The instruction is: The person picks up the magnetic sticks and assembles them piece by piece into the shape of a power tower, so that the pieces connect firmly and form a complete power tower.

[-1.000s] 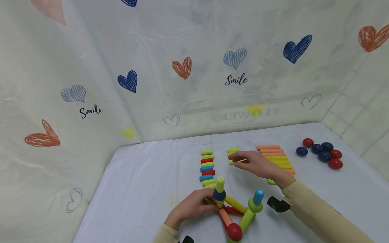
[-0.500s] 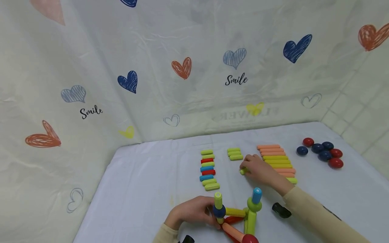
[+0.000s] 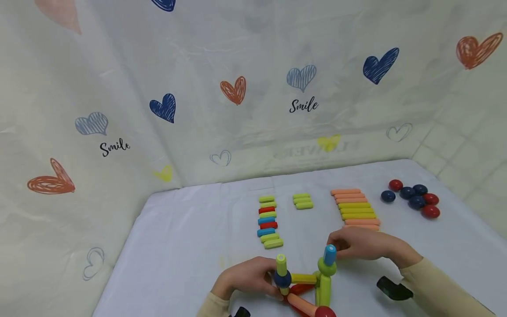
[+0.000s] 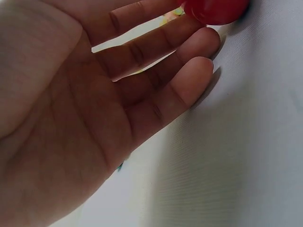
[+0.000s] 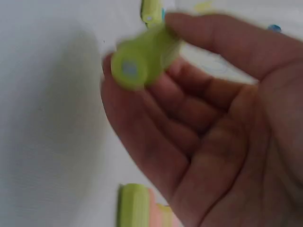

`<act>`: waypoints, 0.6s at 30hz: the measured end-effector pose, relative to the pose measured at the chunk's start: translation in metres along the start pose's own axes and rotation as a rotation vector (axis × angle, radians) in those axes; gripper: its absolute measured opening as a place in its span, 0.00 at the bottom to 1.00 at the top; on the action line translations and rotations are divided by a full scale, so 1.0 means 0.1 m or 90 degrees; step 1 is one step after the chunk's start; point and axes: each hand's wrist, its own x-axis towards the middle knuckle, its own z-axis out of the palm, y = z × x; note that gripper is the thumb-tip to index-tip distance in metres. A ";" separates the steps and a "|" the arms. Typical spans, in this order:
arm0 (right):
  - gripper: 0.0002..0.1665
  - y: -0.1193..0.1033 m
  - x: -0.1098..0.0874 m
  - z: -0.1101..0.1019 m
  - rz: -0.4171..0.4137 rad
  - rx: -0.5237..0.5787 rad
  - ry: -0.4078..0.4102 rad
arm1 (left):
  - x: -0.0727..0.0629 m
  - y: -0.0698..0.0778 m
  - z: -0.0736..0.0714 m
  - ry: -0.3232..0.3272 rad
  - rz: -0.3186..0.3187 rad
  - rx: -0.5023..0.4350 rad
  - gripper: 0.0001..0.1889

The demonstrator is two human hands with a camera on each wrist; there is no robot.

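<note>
In the head view my left hand [image 3: 250, 276] grips the left corner of a small frame of coloured sticks and balls. At that corner a dark blue ball [image 3: 282, 279] bears an upright green stick [image 3: 281, 263]. A yellow stick [image 3: 303, 278] runs across to the corner with a green ball [image 3: 327, 267], topped by a blue stick [image 3: 330, 252]. The front corner has a red ball [image 3: 325, 311], partly cut off. Beyond the frame's right side, my right hand [image 3: 364, 244] is low over the table. The right wrist view shows it pinching a green stick [image 5: 144, 59] between thumb and fingers.
A column of short coloured sticks [image 3: 267, 220] lies behind the frame, with several green sticks [image 3: 303, 200] beside it. Long orange and yellow sticks [image 3: 357, 210] line up further right. Red and dark blue balls [image 3: 416, 202] cluster at the back right, before the hanging cloth [image 3: 190, 145].
My right hand has picked up a green stick by the long row and drawn it back toward the frame. The frame has turned a little in my left hand's grip.
</note>
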 end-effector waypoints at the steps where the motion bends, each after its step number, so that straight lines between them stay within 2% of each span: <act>1: 0.03 0.01 -0.03 0.00 0.000 0.032 -0.023 | 0.00 0.00 0.00 0.000 0.004 0.001 0.13; 5: 0.06 0.07 -0.09 0.05 -0.002 0.146 -0.092 | 0.01 -0.03 0.01 0.010 0.028 0.004 0.14; 8: 0.08 0.11 -0.04 0.11 0.002 0.212 -0.098 | 0.02 -0.05 0.02 0.023 0.036 -0.008 0.14; 12: 0.09 0.12 0.02 0.12 0.030 0.252 -0.081 | 0.04 -0.06 0.03 0.040 0.027 -0.022 0.12; 15: 0.09 0.13 0.02 0.10 0.034 0.298 -0.132 | 0.04 -0.05 0.03 0.049 0.021 -0.019 0.11; 18: 0.11 0.12 0.02 0.09 0.027 0.363 -0.210 | 0.03 -0.04 0.03 0.053 0.019 -0.018 0.11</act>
